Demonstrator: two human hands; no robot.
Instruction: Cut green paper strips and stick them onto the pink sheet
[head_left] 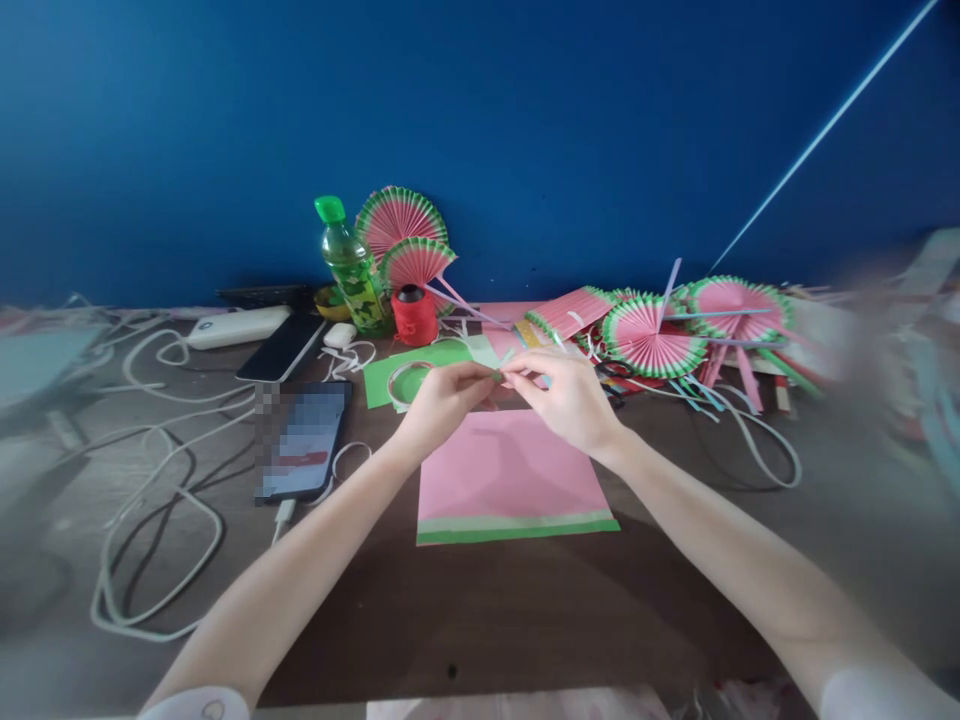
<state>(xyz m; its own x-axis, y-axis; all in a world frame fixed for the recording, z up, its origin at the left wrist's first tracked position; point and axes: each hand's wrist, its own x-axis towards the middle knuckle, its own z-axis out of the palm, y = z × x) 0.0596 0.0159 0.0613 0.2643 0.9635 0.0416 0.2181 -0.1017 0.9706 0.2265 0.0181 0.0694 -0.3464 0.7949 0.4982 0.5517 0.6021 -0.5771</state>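
Note:
My left hand [450, 395] and my right hand [566, 395] meet fingertip to fingertip above the far edge of a pink paper sheet [517, 465]. Both are closed in a pinch. Something tiny, perhaps greenish, is between the fingertips, too small to name. The sheet lies flat on the dark table, with a pale strip and a green strip along its near edge. Beside my left hand, a thin white ring [391, 388], like a tape roll, rests on green paper [376, 385].
Pink-and-green pleated paper fans [652, 335] pile up at the back right; more fans [401, 220] lean on the blue wall. A green-capped bottle [349, 265] and a red container [415, 318] stand behind. Phones [307, 440] and looped white cables [217, 520] lie left.

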